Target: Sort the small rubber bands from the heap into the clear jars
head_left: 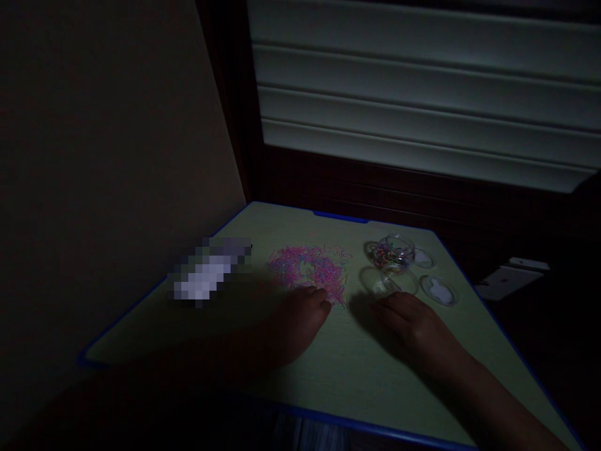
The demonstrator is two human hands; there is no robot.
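A loose pile of thin little pink, blue and yellow pieces (331,272), looking like small elastic bands, is spread on the pale table. My left hand (303,319) rests at its near edge with fingers curled in; what they hold, if anything, is hidden. To the right, my right hand (410,319) bends down to the table with fingers drawn together, their tips out of sight. Just beyond it lies a clear round container (399,280), seemingly without contents. Behind that is a clear jar (399,244) beside a heap of coloured bands (387,255), whether inside it is unclear.
Two round clear lids with white labels, a nearer one (439,290) and a farther one (422,257), lie on the right. A blurred-out pale object (204,275) is on the left. The table (366,382) has a blue edge, and a white box (507,282) stands beyond it.
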